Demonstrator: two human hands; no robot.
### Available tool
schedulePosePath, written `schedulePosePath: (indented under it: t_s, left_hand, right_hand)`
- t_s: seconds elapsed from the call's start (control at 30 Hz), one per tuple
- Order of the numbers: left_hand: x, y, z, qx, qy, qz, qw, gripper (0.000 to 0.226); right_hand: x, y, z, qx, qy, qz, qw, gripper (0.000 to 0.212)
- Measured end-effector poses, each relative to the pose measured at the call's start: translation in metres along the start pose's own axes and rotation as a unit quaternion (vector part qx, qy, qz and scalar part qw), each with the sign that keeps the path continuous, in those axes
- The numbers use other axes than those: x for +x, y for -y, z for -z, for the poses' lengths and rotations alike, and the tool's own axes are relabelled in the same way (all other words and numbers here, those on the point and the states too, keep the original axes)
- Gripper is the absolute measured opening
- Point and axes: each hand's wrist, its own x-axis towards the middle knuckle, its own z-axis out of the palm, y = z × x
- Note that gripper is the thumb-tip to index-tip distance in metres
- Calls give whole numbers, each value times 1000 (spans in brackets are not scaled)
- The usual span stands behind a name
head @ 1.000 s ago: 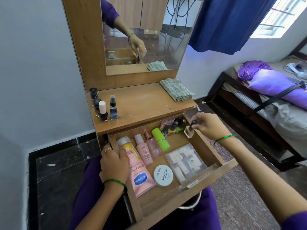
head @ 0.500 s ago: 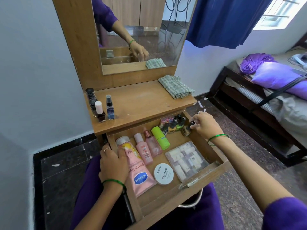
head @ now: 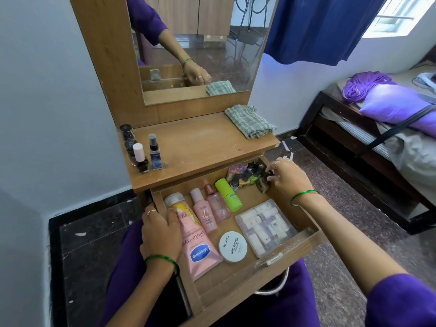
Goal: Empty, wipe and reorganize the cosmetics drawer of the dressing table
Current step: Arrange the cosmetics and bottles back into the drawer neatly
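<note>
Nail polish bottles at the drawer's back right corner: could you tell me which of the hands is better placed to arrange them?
Right: the right hand already pinches a bottle there, while the left hand rests across the drawer on its left wall.

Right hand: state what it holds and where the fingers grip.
The right hand pinches a small nail polish bottle by its black cap, at the drawer's back right corner.
</note>
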Motion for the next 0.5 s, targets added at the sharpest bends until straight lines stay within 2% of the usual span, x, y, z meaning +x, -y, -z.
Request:
schedulePosePath:
  t_s: [0.3, 0.5]
  left_hand:
    - [-1, -2, 1, -1, -5, -6, 1000, 27]
    - [2, 1, -1, 0, -7, -4, 1000, 31]
  right_hand:
    - [-1, 1, 5, 17, 7, 5, 1000, 19]
    - [-2, 3, 18, 48, -40, 25, 998, 16]
